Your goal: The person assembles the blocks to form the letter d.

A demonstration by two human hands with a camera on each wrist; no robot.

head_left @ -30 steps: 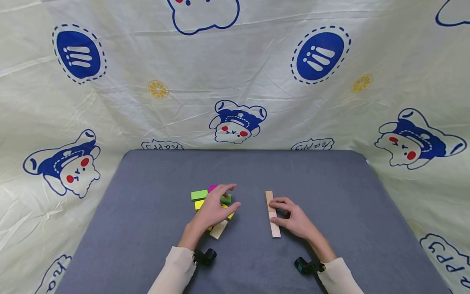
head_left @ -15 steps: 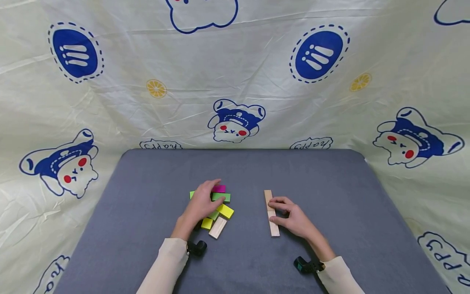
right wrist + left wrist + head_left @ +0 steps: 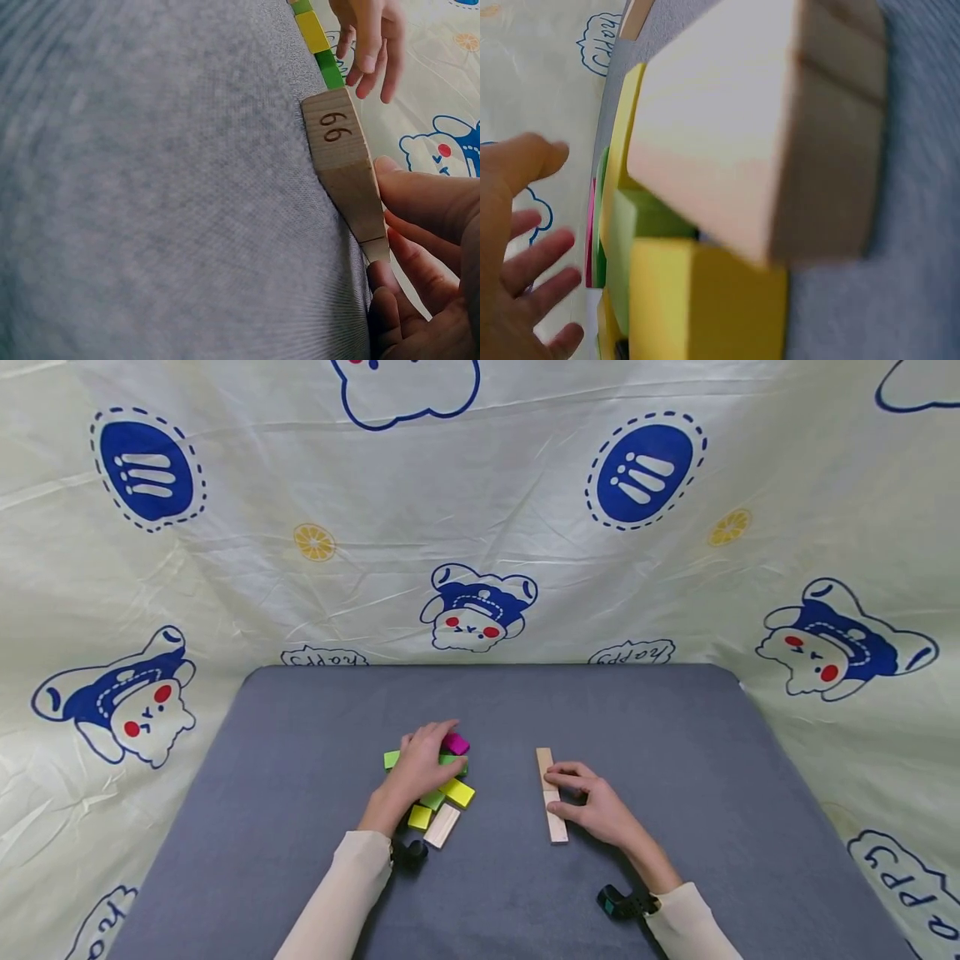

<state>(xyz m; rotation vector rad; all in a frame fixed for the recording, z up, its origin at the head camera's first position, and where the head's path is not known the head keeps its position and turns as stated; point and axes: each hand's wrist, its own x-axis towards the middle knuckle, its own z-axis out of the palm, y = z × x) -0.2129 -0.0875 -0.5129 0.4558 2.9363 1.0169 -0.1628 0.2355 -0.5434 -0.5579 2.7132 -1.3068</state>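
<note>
My left hand [image 3: 418, 765] is over a cluster of coloured blocks, fingers spread and nothing visible in its grasp. Its fingertips are by a magenta block [image 3: 457, 743]; contact cannot be told. Around it lie green blocks [image 3: 432, 800], yellow blocks [image 3: 457, 792] and a plain wooden block [image 3: 442, 825], which looms large in the left wrist view. To the right, two plain wooden blocks lie end to end: a far one [image 3: 543, 762] and a near one [image 3: 556, 828] with digits on its end. My right hand [image 3: 597, 810] touches this row's right side with thumb and index finger.
Blocks and hands are on a grey cloth-covered table [image 3: 300, 727]. Behind and beside it hangs a pale printed curtain [image 3: 390, 510]. A small black camera is strapped to each wrist, one on the left [image 3: 411, 855] and one on the right [image 3: 624, 902].
My left hand moved left and away from me, settling over the coloured pile. The magenta block has turned and shifted slightly right. My right hand stays at the wooden row.
</note>
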